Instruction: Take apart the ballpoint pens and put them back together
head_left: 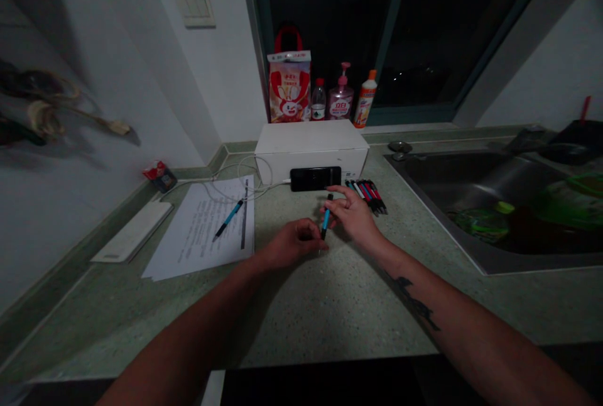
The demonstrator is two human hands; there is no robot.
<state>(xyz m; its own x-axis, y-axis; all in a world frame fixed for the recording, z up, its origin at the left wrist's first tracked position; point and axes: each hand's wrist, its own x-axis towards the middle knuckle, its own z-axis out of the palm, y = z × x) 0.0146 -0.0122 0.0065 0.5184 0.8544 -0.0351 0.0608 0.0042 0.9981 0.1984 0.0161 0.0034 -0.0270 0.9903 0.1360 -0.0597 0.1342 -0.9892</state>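
A blue and black pen [326, 219] stands nearly upright, slightly tilted, above the counter between my two hands. My right hand [352, 214] pinches its upper part between thumb and fingers. My left hand [296, 244] is curled, its thumb and fingertips closed at the pen's lower end, near the tip. Just behind my right hand, several pens [367, 195] in red, white, blue and black lie side by side. On the printed sheets [198, 230] to the left rests another blue and black pen [228, 220].
A phone [315, 179] with a white cable leans against a white box [311, 139]. Behind it stand a red bag [289, 88] and several bottles [341, 98]. A white flat object [134, 230] and a small red packet [160, 176] lie left. The sink [471, 261] is right.
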